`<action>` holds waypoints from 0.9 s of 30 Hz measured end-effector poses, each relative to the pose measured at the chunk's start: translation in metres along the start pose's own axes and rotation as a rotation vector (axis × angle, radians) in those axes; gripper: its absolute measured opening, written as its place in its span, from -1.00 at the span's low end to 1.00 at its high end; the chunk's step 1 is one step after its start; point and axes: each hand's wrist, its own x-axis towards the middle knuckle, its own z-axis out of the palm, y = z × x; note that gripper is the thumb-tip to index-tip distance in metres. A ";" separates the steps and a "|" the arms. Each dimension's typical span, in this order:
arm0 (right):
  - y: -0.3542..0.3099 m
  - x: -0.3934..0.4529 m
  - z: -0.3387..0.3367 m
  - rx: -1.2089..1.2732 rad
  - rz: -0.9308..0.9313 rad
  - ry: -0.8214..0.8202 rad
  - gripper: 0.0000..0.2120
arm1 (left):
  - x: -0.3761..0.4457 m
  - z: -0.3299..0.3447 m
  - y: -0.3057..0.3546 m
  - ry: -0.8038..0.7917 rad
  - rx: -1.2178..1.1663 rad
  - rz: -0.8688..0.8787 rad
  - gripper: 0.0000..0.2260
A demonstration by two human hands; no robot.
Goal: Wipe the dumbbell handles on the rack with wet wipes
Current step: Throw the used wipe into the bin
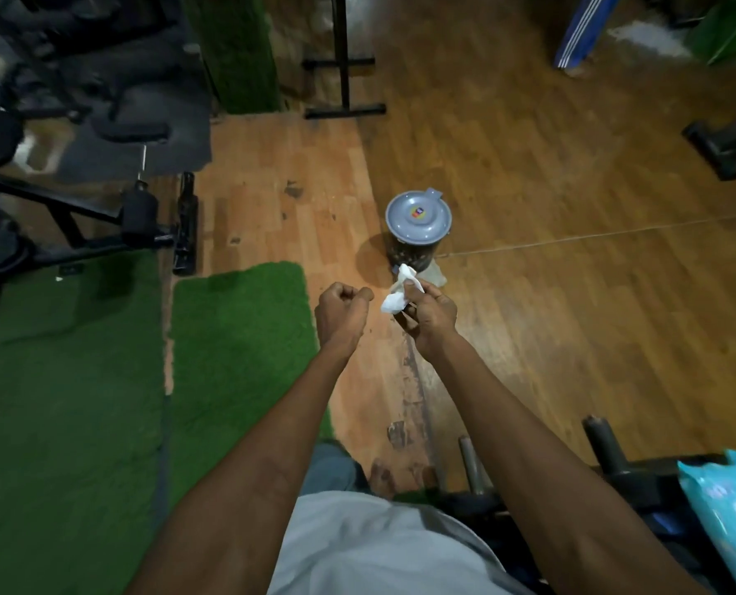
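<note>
My right hand [428,313] pinches a crumpled white wet wipe [398,292] out in front of me, above the wooden floor. Just left of it, my left hand [342,309] is curled into a loose fist and holds nothing. A turquoise pack of wet wipes [726,517] lies at the bottom right on dark equipment. A metal bar [473,465] and a dark post [606,444] of that equipment stick up near my right forearm. No dumbbell handle is clearly in view.
A small bin with a grey lid [418,219] stands on the floor just beyond my hands. Green turf mats [237,337] lie to the left. Black gym machines [78,199] fill the upper left, and a black stand [342,79] is farther back.
</note>
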 end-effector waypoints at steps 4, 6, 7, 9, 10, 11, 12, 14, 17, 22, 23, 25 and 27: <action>-0.019 0.035 0.022 -0.006 -0.013 -0.009 -0.93 | 0.042 0.012 0.020 -0.008 0.025 0.009 -0.74; -0.031 0.061 0.038 0.006 -0.019 0.007 -0.85 | 0.074 0.021 0.030 -0.022 0.037 0.006 -0.74; -0.037 0.074 0.048 0.016 -0.022 0.018 -0.80 | 0.091 0.025 0.036 -0.034 0.029 0.008 -0.73; -0.052 0.100 0.068 0.030 -0.029 0.043 -0.73 | 0.124 0.033 0.052 -0.053 0.027 0.011 -0.72; -0.061 0.112 0.079 0.038 -0.035 0.056 -0.74 | 0.141 0.036 0.062 -0.064 0.036 0.016 -0.73; -0.068 0.124 0.090 0.048 -0.040 0.068 -0.79 | 0.158 0.038 0.073 -0.077 0.043 0.023 -0.73; -0.076 0.134 0.101 0.054 -0.041 0.078 -0.87 | 0.173 0.039 0.083 -0.091 0.049 0.030 -0.73; -0.090 0.153 0.123 0.062 -0.032 0.110 -0.96 | 0.204 0.040 0.103 -0.118 0.057 0.034 -0.72; -0.106 0.182 0.158 0.062 -0.026 0.138 -0.97 | 0.249 0.042 0.127 -0.152 0.061 0.023 -0.71; -0.123 0.231 0.197 0.074 -0.067 0.187 -0.77 | 0.311 0.056 0.149 -0.182 0.061 0.021 -0.74; -0.126 0.239 0.202 0.071 -0.064 0.192 -0.76 | 0.320 0.060 0.153 -0.183 0.063 0.017 -0.73; -0.134 0.255 0.209 0.070 -0.060 0.207 -0.74 | 0.338 0.068 0.160 -0.188 0.072 0.012 -0.73; -0.141 0.273 0.213 0.072 -0.057 0.221 -0.72 | 0.353 0.077 0.168 -0.205 0.089 0.018 -0.75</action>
